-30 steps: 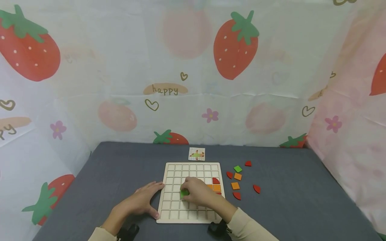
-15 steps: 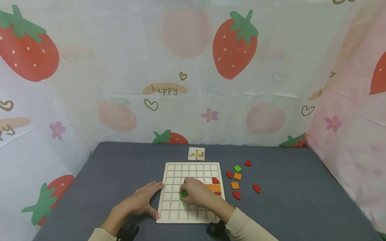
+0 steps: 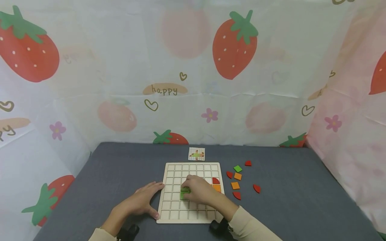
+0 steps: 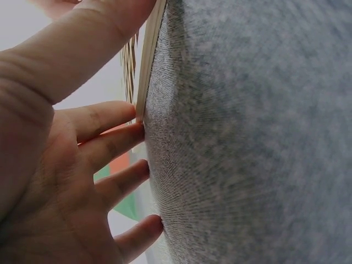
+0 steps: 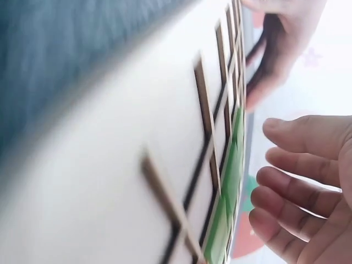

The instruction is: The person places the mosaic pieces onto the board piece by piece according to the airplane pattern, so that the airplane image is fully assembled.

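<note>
Both hands lie flat: left steadying board, right over green tile.

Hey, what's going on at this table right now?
A person is filling a wooden grid board with coloured tiles. Their right hand rests over green tiles in the middle of the board, while the left hand lies flat against the board's left edge. Red and orange tiles already sit on its right side, loose tiles lie beside it, and a pattern card lies behind.
</note>
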A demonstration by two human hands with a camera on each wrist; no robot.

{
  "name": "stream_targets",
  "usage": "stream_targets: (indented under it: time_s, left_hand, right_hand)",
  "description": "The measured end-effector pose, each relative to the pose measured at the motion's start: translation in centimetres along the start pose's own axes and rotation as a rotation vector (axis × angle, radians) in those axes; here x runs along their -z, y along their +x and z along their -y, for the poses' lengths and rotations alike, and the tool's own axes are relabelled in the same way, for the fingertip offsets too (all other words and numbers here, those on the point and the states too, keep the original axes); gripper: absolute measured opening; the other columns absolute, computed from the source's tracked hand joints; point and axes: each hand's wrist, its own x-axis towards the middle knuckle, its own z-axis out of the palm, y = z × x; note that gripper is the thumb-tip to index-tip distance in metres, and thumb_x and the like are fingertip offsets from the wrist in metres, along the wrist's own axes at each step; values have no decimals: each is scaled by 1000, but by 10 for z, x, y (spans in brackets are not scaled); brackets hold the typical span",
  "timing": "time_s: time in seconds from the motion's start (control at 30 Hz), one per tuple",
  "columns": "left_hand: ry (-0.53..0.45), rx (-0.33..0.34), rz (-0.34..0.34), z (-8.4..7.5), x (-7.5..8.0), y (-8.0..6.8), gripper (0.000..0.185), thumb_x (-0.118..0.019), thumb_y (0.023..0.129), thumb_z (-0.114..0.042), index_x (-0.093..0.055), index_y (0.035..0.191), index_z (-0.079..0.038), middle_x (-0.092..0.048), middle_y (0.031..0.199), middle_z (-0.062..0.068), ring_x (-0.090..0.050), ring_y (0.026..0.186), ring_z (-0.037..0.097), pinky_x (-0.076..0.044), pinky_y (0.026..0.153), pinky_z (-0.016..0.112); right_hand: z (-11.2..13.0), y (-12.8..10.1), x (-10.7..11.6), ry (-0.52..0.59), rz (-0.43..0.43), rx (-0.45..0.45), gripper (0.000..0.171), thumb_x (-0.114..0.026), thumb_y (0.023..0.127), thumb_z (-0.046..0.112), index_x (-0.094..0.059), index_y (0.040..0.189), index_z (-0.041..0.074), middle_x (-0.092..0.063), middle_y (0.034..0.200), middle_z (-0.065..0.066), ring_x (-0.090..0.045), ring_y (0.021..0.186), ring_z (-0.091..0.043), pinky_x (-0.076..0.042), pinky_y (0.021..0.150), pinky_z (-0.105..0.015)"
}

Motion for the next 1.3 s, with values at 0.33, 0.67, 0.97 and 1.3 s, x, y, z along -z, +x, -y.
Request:
stream_targets:
  time_s: [0.33,0.67,0.97,1.3]
  left_hand:
    - [0,-16,-16,-1,-1,0,104,-81,49,-43,-37,137,-9,-36,143,12,-24,135,38,-21,100,63]
    - [-12,-9,-20,0,-1,-1,105,-80,49,-43,-37,138,-10,-35,144,12,-23,136,37,-20,102,62]
    - [-24,-27,-19,1,-1,-1,104,-80,49,-43,-37,138,-11,-35,144,11,-21,137,36,-20,102,62]
    - [-23,-33,-16,3,-1,-2,104,-80,49,-44,-36,138,-13,-35,144,10,-21,137,35,-20,101,62]
  right_hand:
    - [-30,-14,21,136,-55,-70,24,-61,84,21,-68,103,10,-59,91,0,-52,77,-8,-45,66,-21]
    - [-63,-23,37,178,-107,-145,26,-62,83,18,-65,106,6,-59,92,-3,-54,81,-13,-46,69,-27]
    - [-94,-30,44,150,-170,-243,30,-67,79,15,-64,107,6,-58,88,-3,-51,77,-13,-44,66,-26]
    - [-122,-46,51,155,-203,-274,29,-65,80,11,-63,108,2,-59,93,-9,-56,82,-17,-50,70,-30]
